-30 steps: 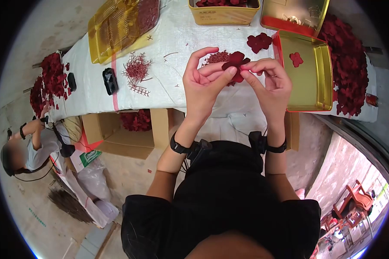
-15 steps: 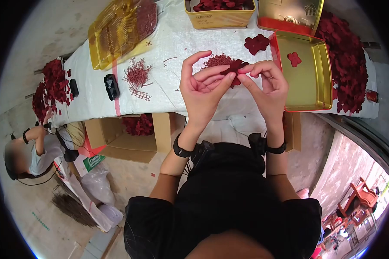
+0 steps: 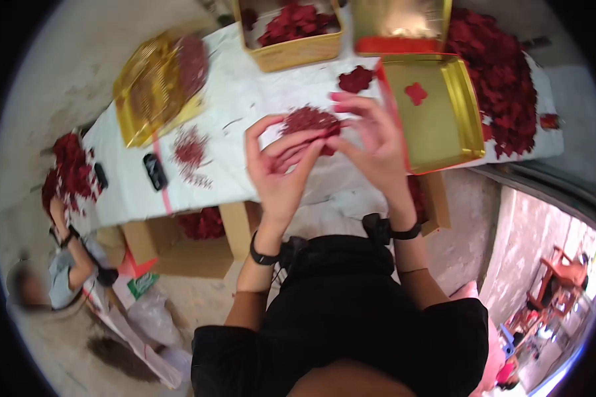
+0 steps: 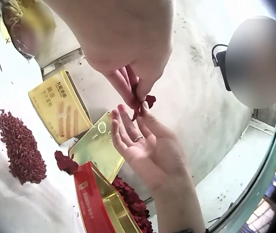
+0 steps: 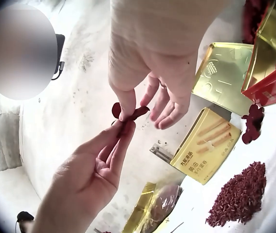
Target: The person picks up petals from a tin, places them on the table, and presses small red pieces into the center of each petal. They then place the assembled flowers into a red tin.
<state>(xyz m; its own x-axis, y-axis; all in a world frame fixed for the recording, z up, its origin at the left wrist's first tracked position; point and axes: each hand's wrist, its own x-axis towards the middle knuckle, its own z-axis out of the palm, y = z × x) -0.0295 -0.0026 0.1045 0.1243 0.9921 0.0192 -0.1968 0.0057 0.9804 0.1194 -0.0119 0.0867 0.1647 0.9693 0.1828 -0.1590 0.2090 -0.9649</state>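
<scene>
A small dark red fabric petal (image 5: 137,113) is pinched between both hands above the table edge. My left hand (image 3: 311,144) holds it from below with thumb and fingers (image 5: 121,136). My right hand (image 3: 343,135) pinches it from the other side with thumb and forefinger (image 5: 128,109), a ring on one finger. In the left wrist view the petal (image 4: 146,102) sticks out between the fingertips of both hands. In the head view it is mostly hidden by the fingers. Just behind the hands lies a heap of red stamens (image 3: 309,119).
A gold tin tray (image 3: 457,126) holding one red flower (image 3: 416,92) stands to the right. Behind are a gold box of petals (image 3: 291,49), a gold plastic tray (image 3: 152,89), red sprigs (image 3: 191,151) and a black object (image 3: 154,171). Loose petals (image 3: 503,66) cover the right end. Another person (image 3: 46,284) sits at lower left.
Both hands have drifted left and lower in the view, still holding the petal. The fingers now close more over it. The head camera has tilted, so the table looks slanted.
</scene>
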